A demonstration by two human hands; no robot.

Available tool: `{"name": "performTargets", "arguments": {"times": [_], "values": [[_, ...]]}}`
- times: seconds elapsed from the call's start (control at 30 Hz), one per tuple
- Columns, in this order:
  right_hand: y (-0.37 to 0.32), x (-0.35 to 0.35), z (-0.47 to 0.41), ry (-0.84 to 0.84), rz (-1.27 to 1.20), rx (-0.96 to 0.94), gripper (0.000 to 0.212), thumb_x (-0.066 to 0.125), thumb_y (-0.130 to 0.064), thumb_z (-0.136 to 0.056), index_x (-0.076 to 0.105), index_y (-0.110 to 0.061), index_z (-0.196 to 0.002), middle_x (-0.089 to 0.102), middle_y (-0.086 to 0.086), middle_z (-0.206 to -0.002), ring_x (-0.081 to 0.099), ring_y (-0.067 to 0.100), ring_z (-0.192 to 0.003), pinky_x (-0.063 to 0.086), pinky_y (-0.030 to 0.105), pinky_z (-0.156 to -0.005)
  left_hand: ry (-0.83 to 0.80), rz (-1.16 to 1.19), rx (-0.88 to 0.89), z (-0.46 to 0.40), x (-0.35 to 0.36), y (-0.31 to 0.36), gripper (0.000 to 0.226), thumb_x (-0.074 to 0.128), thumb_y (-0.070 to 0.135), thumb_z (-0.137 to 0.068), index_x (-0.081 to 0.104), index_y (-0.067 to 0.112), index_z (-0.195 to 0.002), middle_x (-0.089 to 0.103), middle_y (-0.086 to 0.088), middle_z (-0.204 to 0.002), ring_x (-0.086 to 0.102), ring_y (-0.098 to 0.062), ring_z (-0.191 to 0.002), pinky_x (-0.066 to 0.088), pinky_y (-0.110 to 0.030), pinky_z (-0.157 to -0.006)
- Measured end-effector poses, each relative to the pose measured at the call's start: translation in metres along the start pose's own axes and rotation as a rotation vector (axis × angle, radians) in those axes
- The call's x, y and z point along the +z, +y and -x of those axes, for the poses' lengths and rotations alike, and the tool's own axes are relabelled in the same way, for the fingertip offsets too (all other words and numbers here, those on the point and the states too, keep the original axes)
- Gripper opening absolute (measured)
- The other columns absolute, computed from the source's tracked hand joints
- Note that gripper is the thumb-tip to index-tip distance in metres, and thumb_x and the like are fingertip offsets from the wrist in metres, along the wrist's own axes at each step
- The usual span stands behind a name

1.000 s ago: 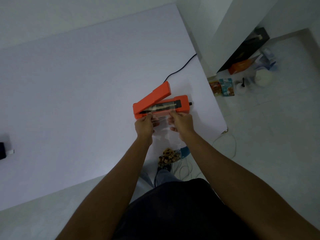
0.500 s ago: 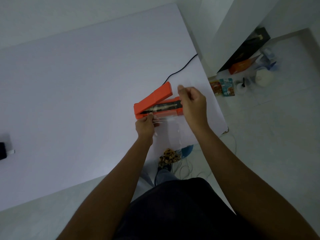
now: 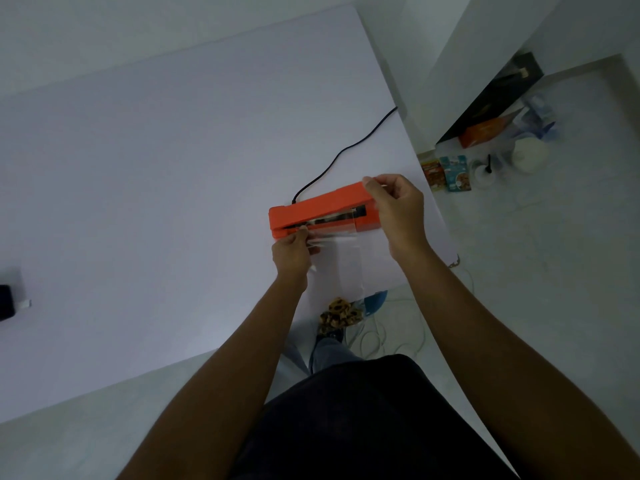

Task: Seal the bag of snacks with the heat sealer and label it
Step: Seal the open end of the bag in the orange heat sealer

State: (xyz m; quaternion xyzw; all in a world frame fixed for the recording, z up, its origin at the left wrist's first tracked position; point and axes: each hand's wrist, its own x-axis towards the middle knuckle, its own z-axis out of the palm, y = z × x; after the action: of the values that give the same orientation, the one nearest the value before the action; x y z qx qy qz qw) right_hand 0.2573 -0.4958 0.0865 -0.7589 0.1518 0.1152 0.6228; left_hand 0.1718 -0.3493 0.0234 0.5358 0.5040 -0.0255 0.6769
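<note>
An orange heat sealer (image 3: 311, 211) lies on the white table (image 3: 156, 185) near its right edge, its lid arm lowered almost flat onto the base. A clear plastic bag (image 3: 341, 258) has its open top lying in the sealer's jaw, and its lower end with brown snacks (image 3: 337, 313) hangs over the table's front edge. My left hand (image 3: 292, 252) pinches the bag's top left corner just below the sealer. My right hand (image 3: 398, 209) grips the free right end of the sealer's lid arm, with its fingers curled over it.
A black power cord (image 3: 346, 150) runs from the sealer's back toward the table's far right edge. A dark object (image 3: 7, 303) sits at the table's left edge. Boxes, snack packets (image 3: 450, 173) and a white container (image 3: 530, 154) stand on the floor at right. White cables (image 3: 391, 334) lie below the table.
My right hand let go of the bag, rose to the raised lid arm and took hold of its end. The lid arm has come down from steeply tilted to nearly flat over the bag's top.
</note>
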Motion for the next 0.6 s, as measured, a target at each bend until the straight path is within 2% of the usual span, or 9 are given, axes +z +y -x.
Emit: {"name": "performTargets", "arguments": {"times": [0.17, 0.27, 0.37, 0.5, 0.53, 0.6], "values": [[0.023, -0.007, -0.012, 0.030, -0.063, 0.138, 0.017, 0.076, -0.033, -0.085, 0.071, -0.017, -0.089, 0.064, -0.003, -0.075, 0.056, 0.007, -0.065, 0.048, 0.023, -0.064, 0.000, 0.000, -0.006, 0.000, 0.000, 0.001, 0.016, 0.055, 0.020, -0.100, 0.067, 0.012, -0.093, 0.073, -0.017, -0.103, 0.068, -0.022, -0.076, 0.051, -0.017, -0.047], [0.030, -0.009, -0.016, 0.015, -0.071, 0.190, 0.016, 0.075, -0.032, -0.087, 0.072, -0.017, -0.090, 0.063, -0.005, -0.073, 0.055, 0.006, -0.065, 0.045, 0.020, -0.060, -0.004, 0.007, -0.005, 0.001, 0.000, 0.002, 0.016, 0.055, 0.018, -0.100, 0.067, 0.011, -0.093, 0.072, -0.019, -0.104, 0.067, -0.021, -0.074, 0.051, -0.015, -0.045], [0.037, -0.012, -0.020, -0.012, -0.056, 0.238, 0.017, 0.075, -0.035, -0.086, 0.073, -0.019, -0.092, 0.064, -0.006, -0.076, 0.055, 0.007, -0.069, 0.044, 0.020, -0.061, -0.009, -0.003, -0.007, 0.001, 0.000, 0.001, 0.016, 0.056, 0.021, -0.099, 0.068, 0.012, -0.092, 0.072, -0.017, -0.102, 0.067, -0.020, -0.071, 0.051, -0.017, -0.047], [0.041, -0.014, -0.027, -0.019, -0.034, 0.283, 0.018, 0.078, -0.037, -0.084, 0.074, -0.021, -0.092, 0.072, -0.005, -0.094, 0.064, 0.008, -0.090, 0.047, 0.020, -0.075, -0.010, -0.013, -0.014, 0.002, 0.000, 0.002, 0.019, 0.057, 0.023, -0.099, 0.068, 0.016, -0.085, 0.072, -0.012, -0.094, 0.067, -0.018, -0.069, 0.051, -0.025, -0.056], [0.041, -0.014, -0.028, -0.015, -0.033, 0.299, 0.019, 0.079, -0.038, -0.083, 0.074, -0.021, -0.090, 0.072, -0.005, -0.094, 0.063, 0.007, -0.090, 0.046, 0.021, -0.075, -0.007, -0.011, -0.016, 0.003, 0.000, 0.002, 0.020, 0.057, 0.024, -0.099, 0.067, 0.017, -0.084, 0.071, -0.010, -0.091, 0.067, -0.018, -0.068, 0.050, -0.026, -0.057], [0.041, -0.015, -0.028, -0.010, -0.035, 0.339, 0.023, 0.080, -0.040, -0.081, 0.074, -0.020, -0.091, 0.068, -0.007, -0.085, 0.057, 0.004, -0.075, 0.043, 0.021, -0.067, -0.003, -0.007, -0.020, 0.004, 0.001, 0.003, 0.020, 0.058, 0.024, -0.099, 0.067, 0.017, -0.083, 0.071, -0.009, -0.089, 0.067, -0.018, -0.067, 0.050, -0.027, -0.058]]}}
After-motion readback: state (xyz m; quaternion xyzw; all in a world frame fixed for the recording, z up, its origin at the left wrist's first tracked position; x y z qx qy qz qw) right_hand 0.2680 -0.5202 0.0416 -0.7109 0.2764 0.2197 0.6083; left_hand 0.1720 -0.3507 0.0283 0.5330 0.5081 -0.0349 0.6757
